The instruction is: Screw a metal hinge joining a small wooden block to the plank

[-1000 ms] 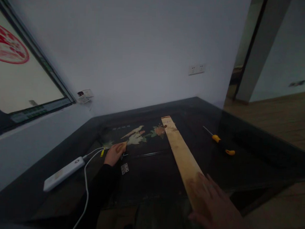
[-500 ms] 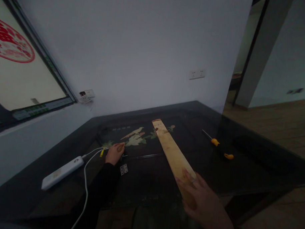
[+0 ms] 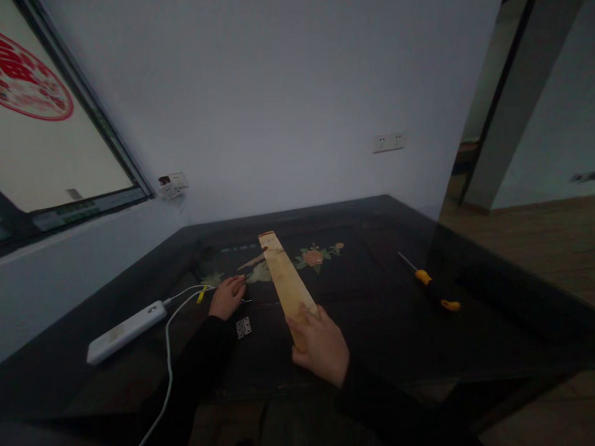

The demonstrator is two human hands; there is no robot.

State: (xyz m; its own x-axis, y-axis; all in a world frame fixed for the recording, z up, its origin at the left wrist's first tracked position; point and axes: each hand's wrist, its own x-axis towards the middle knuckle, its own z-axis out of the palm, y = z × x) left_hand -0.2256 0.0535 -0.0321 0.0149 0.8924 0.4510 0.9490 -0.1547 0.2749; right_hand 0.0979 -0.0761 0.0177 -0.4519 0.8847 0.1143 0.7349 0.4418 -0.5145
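Observation:
My right hand (image 3: 321, 344) grips the near end of a long light wooden slat (image 3: 284, 278), which lies on the dark glass-topped table (image 3: 383, 297) and points away toward the wall. My left hand (image 3: 227, 296) rests on the table with its fingers curled together, just left of the slat; what it holds, if anything, is hidden. A small metal hinge (image 3: 244, 326) lies right below the left hand. A thin dark rod (image 3: 256, 302) lies between the two hands.
A white power bank (image 3: 126, 331) with white cables (image 3: 168, 361) lies at the left. A yellow-and-black screwdriver (image 3: 429, 283) lies at the right. A painted flower pattern (image 3: 316, 256) shows under the glass. Window at left, wall sockets (image 3: 389, 141) behind, doorway at right.
My right hand has slid the wooden slat leftward across the table, toward my left hand, and now grips its near end. My left hand has stayed in place.

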